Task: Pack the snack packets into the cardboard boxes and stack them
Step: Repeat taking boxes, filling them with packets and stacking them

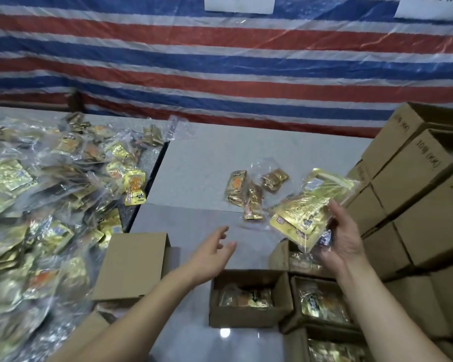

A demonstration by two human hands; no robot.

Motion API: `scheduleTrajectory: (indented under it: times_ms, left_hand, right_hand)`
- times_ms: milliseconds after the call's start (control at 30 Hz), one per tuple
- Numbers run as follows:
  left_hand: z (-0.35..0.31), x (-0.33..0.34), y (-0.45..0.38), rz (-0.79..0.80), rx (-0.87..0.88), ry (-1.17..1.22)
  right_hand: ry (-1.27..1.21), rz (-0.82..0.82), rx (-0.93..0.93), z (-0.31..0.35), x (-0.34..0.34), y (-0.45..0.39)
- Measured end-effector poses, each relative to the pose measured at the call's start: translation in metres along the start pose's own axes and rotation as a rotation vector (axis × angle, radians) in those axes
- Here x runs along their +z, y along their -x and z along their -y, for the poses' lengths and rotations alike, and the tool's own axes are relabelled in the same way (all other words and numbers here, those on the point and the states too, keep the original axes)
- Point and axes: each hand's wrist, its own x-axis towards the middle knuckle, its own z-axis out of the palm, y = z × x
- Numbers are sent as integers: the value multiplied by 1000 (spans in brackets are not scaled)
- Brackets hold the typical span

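Low in the frame, an open cardboard box (249, 299) already holds packets. Above it, my left hand (209, 253) hovers with fingers apart, gripping nothing. Right of centre, my right hand (343, 236) has its fingers clamped on a gold snack packet (301, 212). Farther back, loose packets (249, 194) lie on the grey worktop (199, 163).

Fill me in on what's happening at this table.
A person is packing gold snack packets into cardboard boxes. The right hand holds a clear bag of gold packets above the open boxes, while the left hand reaches forward, open and holding nothing. An open box in front already has packets inside, and so do the boxes to its right. A big heap of packets lies on the left, a few loose ones sit mid-table, and closed boxes are stacked on the right.
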Motion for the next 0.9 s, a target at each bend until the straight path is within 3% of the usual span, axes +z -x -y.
scheduleTrajectory:
  times_ms: [167,233,300,367,467,533,600,767,900]
  left_hand:
    - [83,29,6,-10,-147,-136]
    - [100,41,7,-13,-177,-97]
    - [110,51,8,-33,-187,-41]
    - [115,57,6,-59,-182,-17]
    - [117,59,4,-71,-165,43]
    - [118,58,4,-77,-154,61]
    - [119,59,4,-91,-149,55]
    - [120,63,3,-109,-103,102]
    - [121,64,3,-100,-87,98]
  right_hand:
    - [107,-56,32,-21,-13,-1]
    - [374,-157,24,-36,-21,-1]
    - [742,-149,-70,-54,-32,2]
    - [1056,36,-130,-70,-39,9]
    - [1463,448,-92,-92,-40,17]
    - [1708,634,-73,-107,-43,14]
    - [1832,703,-11,-118,-50,8]
    - [1896,687,201,-124,-53,-13]
    - [2107,836,261,-139,-52,-32]
